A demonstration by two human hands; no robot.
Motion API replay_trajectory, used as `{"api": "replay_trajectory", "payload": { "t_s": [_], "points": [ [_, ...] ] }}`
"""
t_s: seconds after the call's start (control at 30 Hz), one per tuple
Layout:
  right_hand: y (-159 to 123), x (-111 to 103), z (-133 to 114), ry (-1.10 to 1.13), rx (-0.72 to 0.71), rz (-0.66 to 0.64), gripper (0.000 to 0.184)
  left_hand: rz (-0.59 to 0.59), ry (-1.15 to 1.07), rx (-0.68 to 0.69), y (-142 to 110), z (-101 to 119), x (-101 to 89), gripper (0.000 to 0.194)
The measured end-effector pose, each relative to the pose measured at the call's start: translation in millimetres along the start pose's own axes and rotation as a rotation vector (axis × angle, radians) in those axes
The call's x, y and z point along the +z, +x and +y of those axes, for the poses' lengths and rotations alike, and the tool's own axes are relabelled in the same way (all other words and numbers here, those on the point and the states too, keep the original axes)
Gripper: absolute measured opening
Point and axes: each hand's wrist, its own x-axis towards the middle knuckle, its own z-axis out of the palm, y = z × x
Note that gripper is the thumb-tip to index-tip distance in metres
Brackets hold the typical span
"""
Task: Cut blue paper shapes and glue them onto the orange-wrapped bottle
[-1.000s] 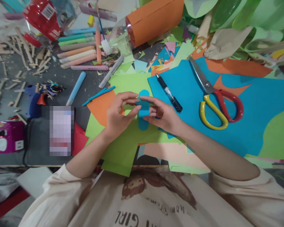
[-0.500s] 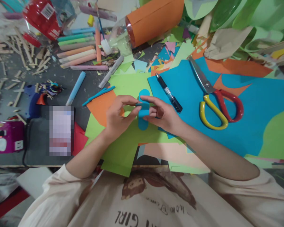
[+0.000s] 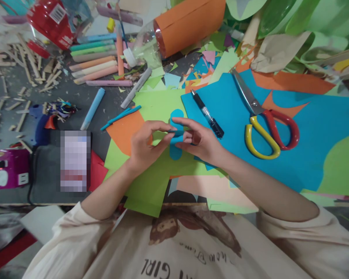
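Both hands meet over the green paper sheet (image 3: 151, 182) at the table's middle. My left hand (image 3: 145, 145) pinches one side of a small blue paper cutout (image 3: 176, 151) with rounded ends. From the other side my right hand (image 3: 199, 141) pinches the same cutout between thumb and fingers. The cutout's middle is folded or tilted edge-on between the fingertips, so only its top and bottom lobes show.
A black pen (image 3: 207, 114) and scissors with red and yellow handles (image 3: 261, 116) lie on a large blue sheet (image 3: 308, 131) to the right. Pastel markers (image 3: 95, 64), wooden sticks (image 3: 29, 66), a glue gun (image 3: 40, 124) and a pink device (image 3: 7, 168) crowd the left. An orange paper roll (image 3: 191, 23) lies behind.
The fingers of both hands have drawn closer together on the blue cutout, and its middle has turned more edge-on. The arms have stayed in place.
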Motion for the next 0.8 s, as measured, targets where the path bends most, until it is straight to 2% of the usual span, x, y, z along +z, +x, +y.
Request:
{"api": "replay_trajectory", "payload": {
  "t_s": [0.47, 0.67, 0.8],
  "points": [
    [-0.4, 0.4, -0.1, -0.017, 0.006, 0.009, 0.048, 0.043, 0.019, 0.149, 3.4, -1.6, 0.9, 0.007],
    [-0.4, -2.1, 0.0, -0.018, 0.005, 0.01, 0.048, -0.05, 0.063, 0.142, 4.9, 1.9, -0.4, 0.006],
    [0.1, -1.1, 2.3, 0.028, -0.03, 0.032, 0.05, -0.081, 0.021, 0.236, 8.3, 1.8, -0.4, 0.009]
  ]
}}
